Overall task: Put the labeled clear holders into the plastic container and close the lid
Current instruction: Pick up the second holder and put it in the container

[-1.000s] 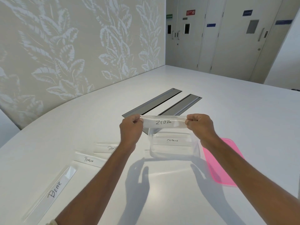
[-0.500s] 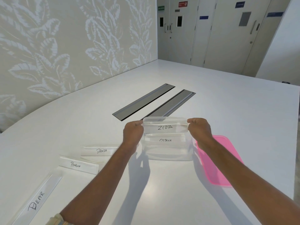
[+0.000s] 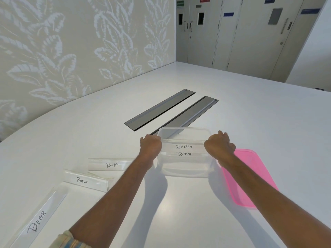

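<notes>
White table under you: the ZEBRA holder, up above the rim a second ago, has come down into the plastic container and sits just over the OSTRICH holder already inside. Your left hand and right hand have fingers clenched on its two ends, so let go once it settles. That makes two in; PANDA holder, PENGUIN holder and BEAR holder wait near your left arm, pink lid lies just right of the container, not yet on.
</notes>
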